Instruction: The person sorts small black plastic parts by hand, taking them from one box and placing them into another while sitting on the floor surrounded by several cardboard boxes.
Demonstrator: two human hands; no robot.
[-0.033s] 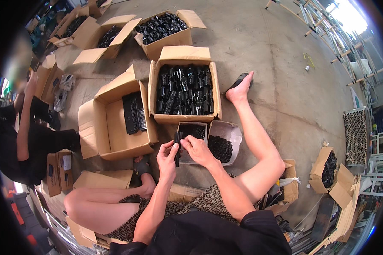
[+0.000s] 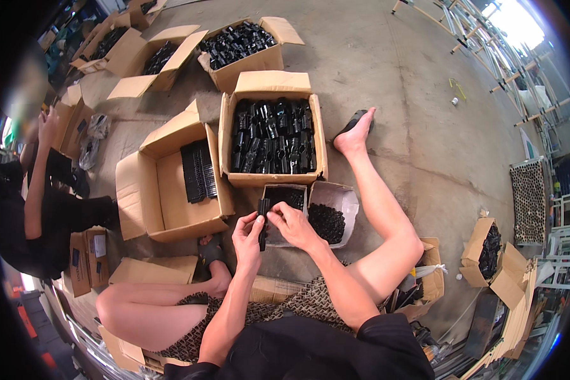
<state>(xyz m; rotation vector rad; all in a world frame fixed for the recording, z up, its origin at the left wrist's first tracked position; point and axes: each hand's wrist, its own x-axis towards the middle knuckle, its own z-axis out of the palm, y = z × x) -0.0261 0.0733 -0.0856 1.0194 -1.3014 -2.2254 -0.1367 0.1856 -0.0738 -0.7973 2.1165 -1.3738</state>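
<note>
My left hand (image 2: 248, 239) grips a long, narrow black ribbed piece (image 2: 263, 208), held upright between thumb and fingers. Close against its right side is my right hand (image 2: 292, 227), its thumb and fingertips pinched together; whatever they hold is too small to make out. Below and behind the hands stand two small open boxes. The left small box (image 2: 287, 190) contains dark parts, partly hidden by my hands. In the right small box (image 2: 343, 197) lies a heap of small black parts (image 2: 327, 221). Just beyond, a large carton (image 2: 322, 136) is filled with glossy black pieces (image 2: 273, 134).
Left of it, an open carton (image 2: 161, 190) holds stacked black ribbed strips (image 2: 198, 171). More cartons (image 2: 244, 71) of black parts stand farther back. Another person (image 2: 38, 209) sits at the left. My legs (image 2: 386, 196) flank the boxes. Metal racks (image 2: 500, 69) line the right side.
</note>
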